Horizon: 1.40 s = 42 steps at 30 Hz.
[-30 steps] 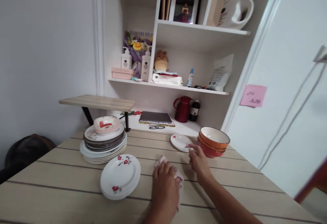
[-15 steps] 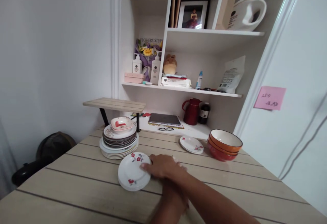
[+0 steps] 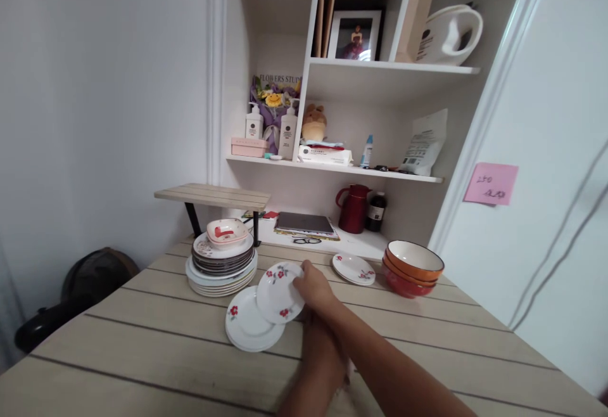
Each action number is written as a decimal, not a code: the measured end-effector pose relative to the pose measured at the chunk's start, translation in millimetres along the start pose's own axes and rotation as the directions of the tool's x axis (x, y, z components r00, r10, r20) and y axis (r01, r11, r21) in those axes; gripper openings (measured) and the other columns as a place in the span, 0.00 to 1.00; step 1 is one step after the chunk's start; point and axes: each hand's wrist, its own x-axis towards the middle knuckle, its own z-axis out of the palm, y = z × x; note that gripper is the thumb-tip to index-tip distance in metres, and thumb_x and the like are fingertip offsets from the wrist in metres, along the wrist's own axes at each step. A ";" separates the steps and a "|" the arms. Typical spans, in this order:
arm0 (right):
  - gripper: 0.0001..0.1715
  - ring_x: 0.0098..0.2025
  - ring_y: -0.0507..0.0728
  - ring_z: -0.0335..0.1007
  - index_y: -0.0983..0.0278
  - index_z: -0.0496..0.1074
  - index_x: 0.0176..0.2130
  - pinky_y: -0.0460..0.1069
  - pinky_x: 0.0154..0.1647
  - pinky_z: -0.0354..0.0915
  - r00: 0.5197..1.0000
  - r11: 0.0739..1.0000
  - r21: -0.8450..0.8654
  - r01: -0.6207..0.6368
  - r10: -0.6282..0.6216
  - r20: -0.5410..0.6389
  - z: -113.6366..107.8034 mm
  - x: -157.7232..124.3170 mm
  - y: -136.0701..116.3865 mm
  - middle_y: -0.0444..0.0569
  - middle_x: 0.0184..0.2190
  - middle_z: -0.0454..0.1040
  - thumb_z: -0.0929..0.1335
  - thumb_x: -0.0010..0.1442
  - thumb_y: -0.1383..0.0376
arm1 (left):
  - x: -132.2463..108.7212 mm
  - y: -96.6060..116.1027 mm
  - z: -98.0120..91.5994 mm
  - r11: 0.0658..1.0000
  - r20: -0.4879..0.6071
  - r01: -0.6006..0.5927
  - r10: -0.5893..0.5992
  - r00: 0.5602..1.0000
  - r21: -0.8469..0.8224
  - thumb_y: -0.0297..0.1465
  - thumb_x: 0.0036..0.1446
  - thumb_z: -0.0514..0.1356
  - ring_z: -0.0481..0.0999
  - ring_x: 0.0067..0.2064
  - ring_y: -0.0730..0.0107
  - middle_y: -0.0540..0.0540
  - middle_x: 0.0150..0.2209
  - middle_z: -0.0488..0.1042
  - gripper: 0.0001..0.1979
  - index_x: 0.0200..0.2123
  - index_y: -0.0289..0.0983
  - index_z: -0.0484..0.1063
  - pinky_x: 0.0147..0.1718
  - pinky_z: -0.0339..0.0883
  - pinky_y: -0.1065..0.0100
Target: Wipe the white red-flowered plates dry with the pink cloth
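Observation:
My right hand (image 3: 316, 290) reaches in from the lower right and pinches the right rim of a small white plate (image 3: 280, 293) with red flowers. That plate is raised and tilted, overlapping a short stack of matching plates (image 3: 251, 322) on the table. My left hand (image 3: 327, 347) is crossed beneath my right forearm; its fingers are mostly hidden and blurred. Beyond my right hand lie more flowered plates (image 3: 352, 268), with a stack of orange and red bowls (image 3: 412, 268) to their right.
At the left stands a tall stack of plates (image 3: 222, 271) with a small square bowl (image 3: 227, 231) on top, beside a raised wooden shelf (image 3: 213, 195). Behind are a closed laptop (image 3: 304, 222), glasses (image 3: 306, 241), a red jug (image 3: 353, 209) and a dark bottle (image 3: 376, 212).
My right hand has drawn the top flowered plate up and to the right, off the stack, uncovering the plate beneath. The view has shifted slightly.

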 end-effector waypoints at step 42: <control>0.32 0.38 0.58 0.77 0.72 0.70 0.51 0.53 0.45 0.68 0.906 0.127 0.898 -0.422 0.050 0.419 -98.9 -77.3 92.7 0.58 0.38 0.80 0.59 0.66 0.49 | 3.6 -8.4 -2.8 0.617 0.053 -0.764 0.770 0.635 0.188 0.26 0.63 0.48 0.60 0.65 0.61 0.41 0.62 0.64 0.25 0.63 0.40 0.59 0.60 0.61 0.51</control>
